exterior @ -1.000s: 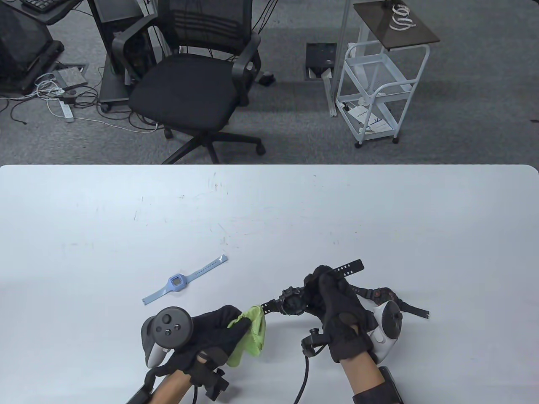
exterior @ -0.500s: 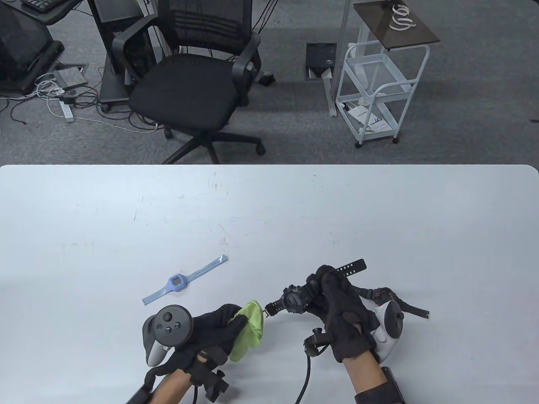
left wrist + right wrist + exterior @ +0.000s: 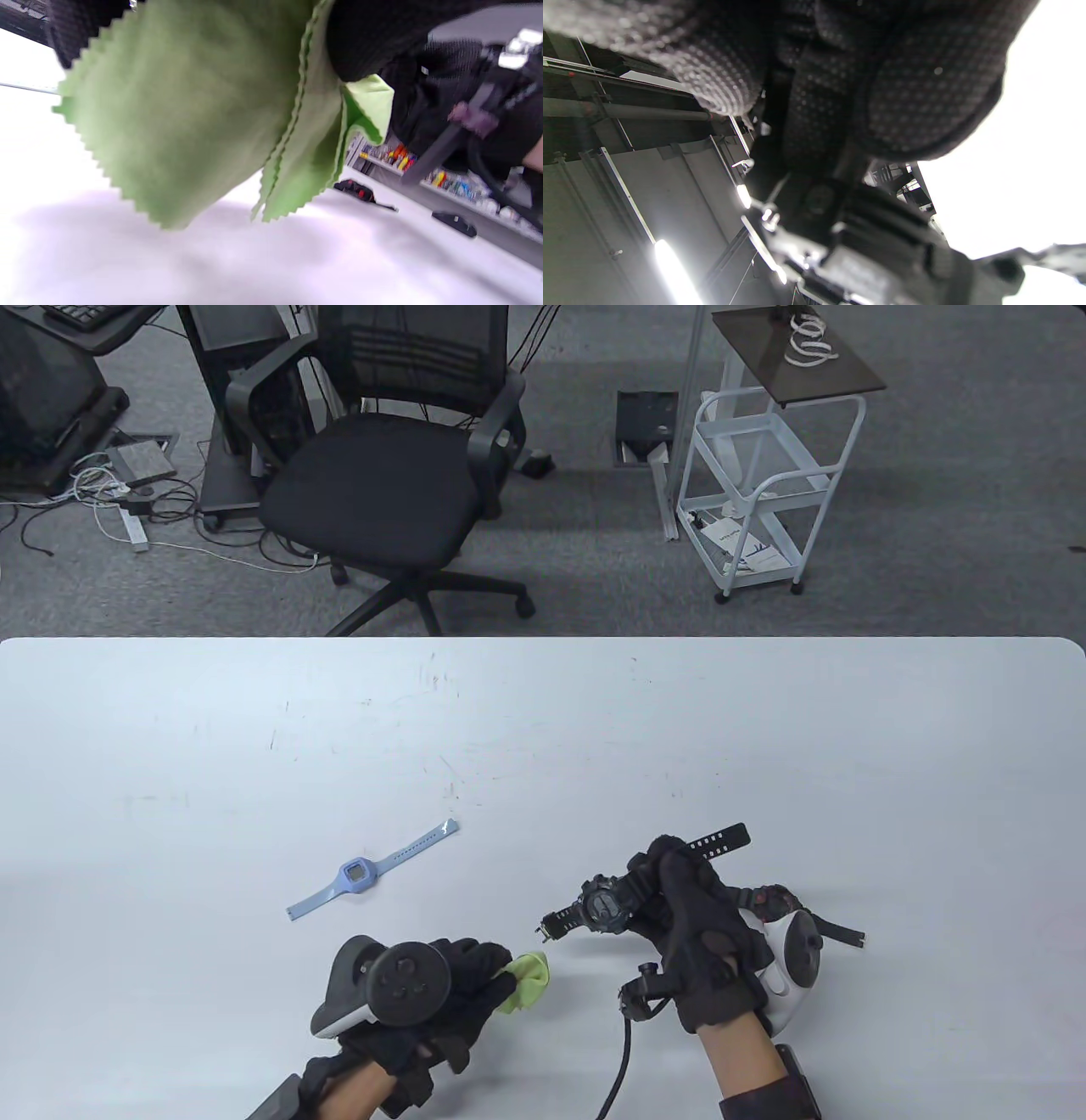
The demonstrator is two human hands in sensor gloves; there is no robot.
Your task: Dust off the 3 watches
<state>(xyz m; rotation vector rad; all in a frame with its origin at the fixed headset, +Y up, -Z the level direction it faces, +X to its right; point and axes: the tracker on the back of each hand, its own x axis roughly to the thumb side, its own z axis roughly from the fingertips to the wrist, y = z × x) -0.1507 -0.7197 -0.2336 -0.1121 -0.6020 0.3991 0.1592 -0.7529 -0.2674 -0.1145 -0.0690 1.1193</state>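
Green microfibre cloth bunched in left hand. Right hand grips black digital watch by strap, clear of cloth. Blue watch flat on table.

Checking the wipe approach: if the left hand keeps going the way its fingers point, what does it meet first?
Probably the buckle end of the black watch that the right hand holds; the left hand leads with its green cloth. Height is unclear.

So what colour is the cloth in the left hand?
Light green, with a zigzag edge; the cloth shows best in the left wrist view.
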